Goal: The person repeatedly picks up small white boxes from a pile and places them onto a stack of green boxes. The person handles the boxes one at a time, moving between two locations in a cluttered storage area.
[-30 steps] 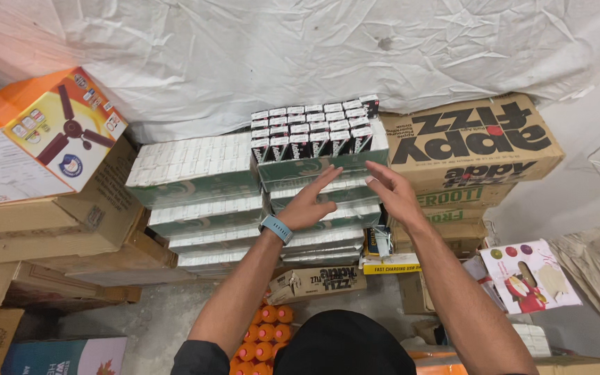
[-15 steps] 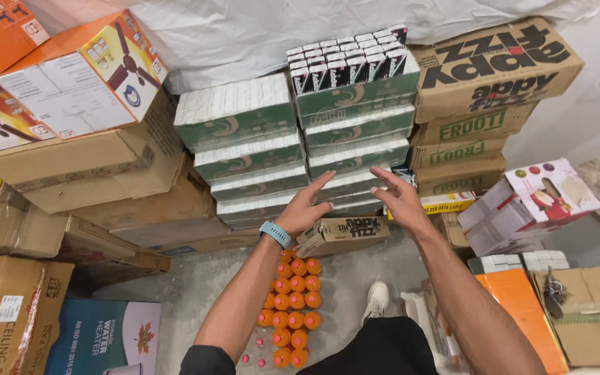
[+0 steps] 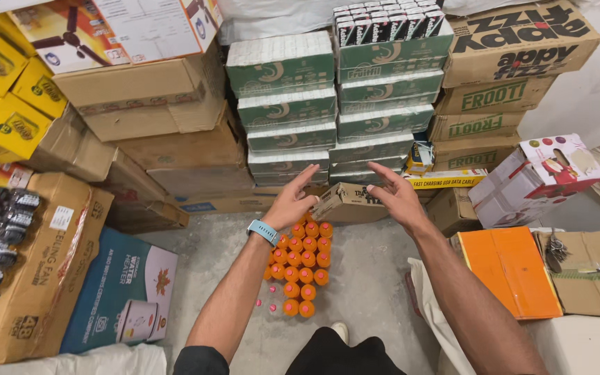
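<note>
My left hand (image 3: 290,201), with a light blue watch on its wrist, hangs open in the air in front of the stacked green-and-white drink cartons (image 3: 286,104). Open too, my right hand (image 3: 398,195) hovers just right of a small brown cardboard box (image 3: 347,202) lying on the floor at the foot of the stacks. Neither hand holds anything. Below the hands, a pack of orange-capped bottles (image 3: 305,267) stands on the concrete floor. A tray of small black-and-white packs (image 3: 389,22) tops the right green stack.
Brown drink boxes (image 3: 501,83) are piled at the right, a pink-and-white box (image 3: 539,177) and an orange box (image 3: 508,271) below them. Large brown cartons (image 3: 147,104), yellow boxes (image 3: 1,90) and a blue heater box (image 3: 123,292) crowd the left. My shoe (image 3: 340,332) shows below.
My hands have come down from the upper green cartons to floor-box level, and the view has tipped down, showing the orange-capped bottles and more floor.
</note>
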